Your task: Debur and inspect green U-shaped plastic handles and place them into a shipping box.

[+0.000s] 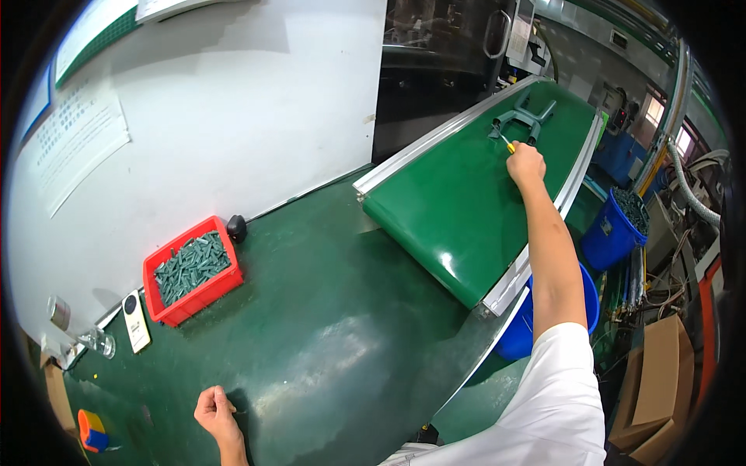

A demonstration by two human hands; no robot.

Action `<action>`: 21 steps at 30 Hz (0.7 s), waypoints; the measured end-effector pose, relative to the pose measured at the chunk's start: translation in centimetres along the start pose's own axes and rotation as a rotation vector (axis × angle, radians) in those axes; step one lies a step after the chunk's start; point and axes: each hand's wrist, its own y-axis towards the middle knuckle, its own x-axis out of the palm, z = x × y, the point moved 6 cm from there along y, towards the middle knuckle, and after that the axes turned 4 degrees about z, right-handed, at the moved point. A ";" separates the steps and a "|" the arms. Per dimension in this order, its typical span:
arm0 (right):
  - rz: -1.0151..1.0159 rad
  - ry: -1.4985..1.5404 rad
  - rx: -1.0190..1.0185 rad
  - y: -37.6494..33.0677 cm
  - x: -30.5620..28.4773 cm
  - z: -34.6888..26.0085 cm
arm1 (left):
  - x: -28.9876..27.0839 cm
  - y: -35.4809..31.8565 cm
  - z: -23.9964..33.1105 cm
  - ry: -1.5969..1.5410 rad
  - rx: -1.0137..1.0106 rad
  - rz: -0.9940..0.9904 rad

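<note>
My right arm (556,248) stretches out over the green conveyor belt (443,225). At its end my right hand (526,163) is closed around the yellow handle of a thin metal-tipped tool (510,146); its exact kind is too small to tell. The tool's tip reaches a dark green moulded plastic part (527,116) with several tube-like arms, lying on the far half of the belt. Whether the tip hooks or only touches the part is unclear. My left hand (217,410) hovers low over the green tabletop (326,311), fingers curled, with nothing visible in them.
A red bin (198,295) of small green plastic pieces stands at left, by a phone (135,321) and a glass jar (97,342). An orange-and-blue tape roll (92,431) lies nearer. Right of the belt are blue buckets (614,233) and a cardboard box (657,380).
</note>
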 end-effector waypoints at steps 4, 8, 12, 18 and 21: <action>-0.014 -0.098 -0.040 2.0 1.6 2.4 | -0.1 0.1 -0.3 0.046 -0.012 0.010; -0.108 -0.147 -0.026 3.2 2.8 2.8 | -0.1 0.4 -0.7 0.044 -0.001 0.028; 0.056 -0.108 -0.073 3.0 2.1 2.5 | -0.3 0.8 -1.3 0.043 -0.001 -0.008; 0.336 0.006 -0.246 0.1 -2.2 -0.8 | -0.1 0.9 -1.9 0.075 0.001 -0.049; 0.431 0.174 -0.397 -2.1 -4.5 -3.6 | 0.4 0.8 -1.6 0.060 -0.012 -0.062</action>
